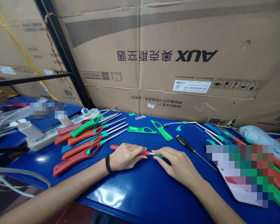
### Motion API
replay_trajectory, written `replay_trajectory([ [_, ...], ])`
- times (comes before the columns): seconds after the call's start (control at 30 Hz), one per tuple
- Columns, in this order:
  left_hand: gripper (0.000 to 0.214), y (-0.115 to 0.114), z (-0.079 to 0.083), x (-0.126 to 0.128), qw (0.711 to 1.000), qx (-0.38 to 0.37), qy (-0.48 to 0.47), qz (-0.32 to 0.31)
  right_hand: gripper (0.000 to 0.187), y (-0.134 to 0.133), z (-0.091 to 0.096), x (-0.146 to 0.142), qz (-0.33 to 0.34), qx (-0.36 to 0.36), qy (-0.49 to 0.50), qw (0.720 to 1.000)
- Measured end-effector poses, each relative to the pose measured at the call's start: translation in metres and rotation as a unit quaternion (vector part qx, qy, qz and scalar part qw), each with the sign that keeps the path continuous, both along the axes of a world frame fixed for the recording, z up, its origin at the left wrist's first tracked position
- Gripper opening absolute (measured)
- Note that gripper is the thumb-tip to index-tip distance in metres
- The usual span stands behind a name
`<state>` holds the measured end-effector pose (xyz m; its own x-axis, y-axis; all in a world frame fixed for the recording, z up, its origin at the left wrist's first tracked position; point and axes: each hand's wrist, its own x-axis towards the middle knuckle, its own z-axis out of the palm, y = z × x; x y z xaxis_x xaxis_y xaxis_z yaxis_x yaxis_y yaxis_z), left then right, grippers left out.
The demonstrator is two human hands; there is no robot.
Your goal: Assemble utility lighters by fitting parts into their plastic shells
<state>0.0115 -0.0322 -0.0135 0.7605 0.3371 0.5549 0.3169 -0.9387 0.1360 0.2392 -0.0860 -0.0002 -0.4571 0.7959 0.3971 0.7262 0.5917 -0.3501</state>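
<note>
My left hand (125, 156) lies on the blue table (140, 193) with its fingers closed over a red long-necked lighter (115, 147). The lighter's red handle sticks out to the left of that hand. My right hand (177, 163) pinches the green collar (159, 156) at the lighter's front end, fingertips almost touching the left hand. A black-handled screwdriver (186, 143) with yellow marks lies just beyond my right hand.
Several finished red, orange and green lighters (88, 141) lie in a fan at the left. Loose green handle shells (162, 130) sit behind my hands. A white power strip (49, 133) and cables are far left. More lighters lie at the right. Cardboard boxes (177, 62) wall off the back.
</note>
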Motion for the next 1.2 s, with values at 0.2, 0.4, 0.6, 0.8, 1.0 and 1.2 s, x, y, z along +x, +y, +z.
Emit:
replay_trajectory([
  [0.2, 0.017, -0.001, 0.0, 0.002, 1.0, 0.002, 0.005, 0.001, 0.014, -0.001, 0.002, -0.001, -0.009, -0.012, -0.016, 1.0],
  [0.4, 0.025, 0.0, 0.001, 0.004, 0.999, -0.004, 0.027, 0.03, 0.015, -0.001, 0.005, -0.005, -0.019, -0.041, -0.004, 0.999],
  [0.6, 0.029, 0.006, 0.004, -0.001, 0.997, 0.023, 0.04, 0.066, 0.014, -0.001, 0.011, 0.001, -0.065, -0.064, 0.018, 0.996],
  [0.8, 0.025, 0.004, 0.005, 0.001, 0.998, 0.009, 0.042, 0.041, 0.014, -0.001, 0.009, 0.001, -0.046, -0.071, 0.007, 0.996],
  [1.0, 0.022, -0.003, 0.003, 0.005, 0.998, 0.041, 0.031, 0.04, 0.018, 0.0, 0.006, -0.004, -0.009, -0.017, -0.024, 1.0],
  [1.2, 0.021, -0.007, 0.006, 0.006, 0.998, 0.034, 0.039, 0.04, 0.024, -0.002, 0.002, -0.005, 0.008, 0.054, -0.036, 0.998],
])
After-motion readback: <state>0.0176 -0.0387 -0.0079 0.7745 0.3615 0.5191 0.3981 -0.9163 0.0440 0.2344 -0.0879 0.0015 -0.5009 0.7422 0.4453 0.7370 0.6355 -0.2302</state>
